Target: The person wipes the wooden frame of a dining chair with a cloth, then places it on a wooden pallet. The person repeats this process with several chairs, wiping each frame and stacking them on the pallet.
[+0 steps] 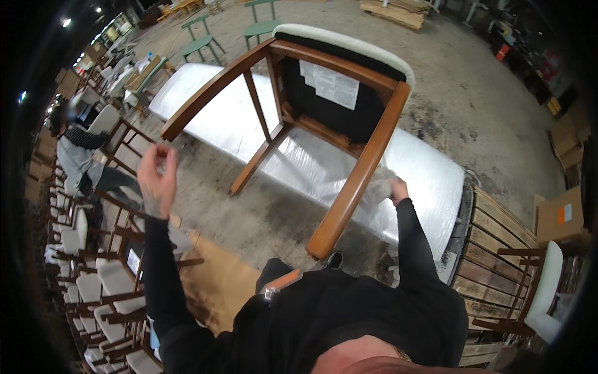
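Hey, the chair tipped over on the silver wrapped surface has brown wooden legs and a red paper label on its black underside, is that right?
Not quite: the paper label is white, not red, as the head view shows. The chair is tipped over on the silver wrapped surface, with brown wooden legs and a black underside.

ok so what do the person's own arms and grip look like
Both arms wear plain black, long, close-fitting sleeves: the left sleeve and right sleeve reach about to the wrist. Each grip is a bare hand with no glove, left grip and right grip. Faint dark marking shows near the left wrist, too blurred to make out.
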`<state>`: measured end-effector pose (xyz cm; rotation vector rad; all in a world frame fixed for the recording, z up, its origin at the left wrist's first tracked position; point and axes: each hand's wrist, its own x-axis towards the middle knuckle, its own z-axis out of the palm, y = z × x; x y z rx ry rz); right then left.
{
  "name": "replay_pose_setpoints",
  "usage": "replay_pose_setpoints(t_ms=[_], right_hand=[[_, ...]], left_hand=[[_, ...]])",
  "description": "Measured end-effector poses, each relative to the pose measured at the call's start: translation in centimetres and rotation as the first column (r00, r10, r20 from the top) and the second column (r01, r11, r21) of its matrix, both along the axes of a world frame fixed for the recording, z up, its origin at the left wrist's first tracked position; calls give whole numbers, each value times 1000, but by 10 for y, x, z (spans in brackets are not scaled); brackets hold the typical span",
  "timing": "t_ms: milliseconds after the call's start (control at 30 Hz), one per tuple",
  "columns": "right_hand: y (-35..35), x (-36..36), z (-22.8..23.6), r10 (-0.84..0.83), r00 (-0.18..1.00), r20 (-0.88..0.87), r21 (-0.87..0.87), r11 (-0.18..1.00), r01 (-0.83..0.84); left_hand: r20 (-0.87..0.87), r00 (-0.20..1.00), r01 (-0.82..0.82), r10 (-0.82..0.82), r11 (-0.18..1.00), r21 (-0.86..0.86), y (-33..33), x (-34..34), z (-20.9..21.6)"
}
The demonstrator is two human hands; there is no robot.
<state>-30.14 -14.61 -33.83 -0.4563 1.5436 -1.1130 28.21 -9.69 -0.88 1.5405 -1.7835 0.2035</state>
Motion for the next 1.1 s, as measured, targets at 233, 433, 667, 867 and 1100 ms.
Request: replay_pose_setpoints(t_ms=[233,433,667,867,1100], right_hand=[[5,-26,278,-240,971,5,-789,595,151],[-99,89,323,-99,-255,-962,55,844,-534],[-191,229,346,-61,-553,-831,327,750,-575],[-328,356,282,-606,-530,-593,-87,703,-706],[-245,285,312,-345,-590,-730,57,830,-555]], left_hand=[[393,882,-37,-261,793,608,-156,29,26],[-465,818,573,-339,404,713,-216,71,-6],[-495,755,656,-431,491,573,-211,76,-15],[-568,735,678,-370,414,608,-215,76,10],[-756,554,829,-348,315,462,-211,78,-14]])
